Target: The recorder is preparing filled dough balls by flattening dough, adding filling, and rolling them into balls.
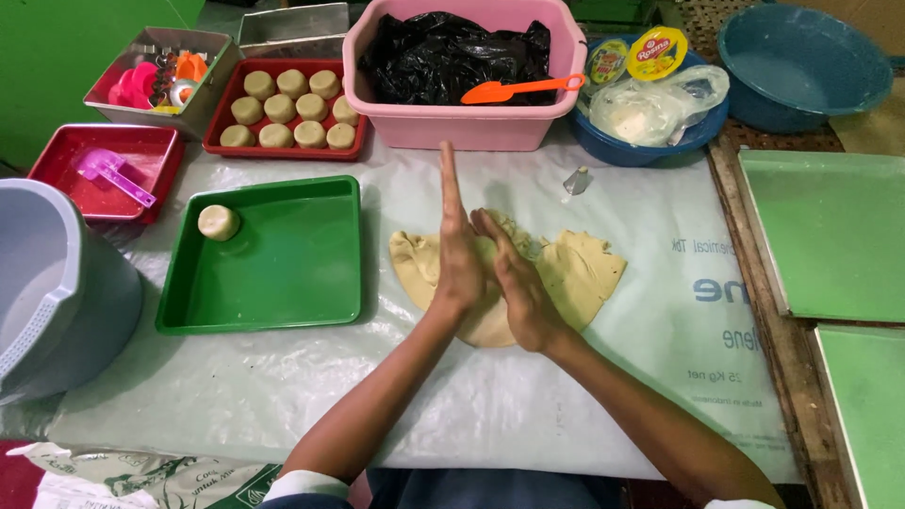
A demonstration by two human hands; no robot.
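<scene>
Plastic-sheeted tabletop, pale flattened dough with ragged edges right of green tray, left hand and right hand pressed palm to palm over it, fingers straight, anything between them hidden, one dough ball in tray's far-left corner.

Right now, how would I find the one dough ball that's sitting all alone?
Look left of the hands for the big green square tray. In its far left corner sits a single pale dough ball. The other dough balls are packed in rows in the red tray behind it, but this one has a tray to itself.
</scene>
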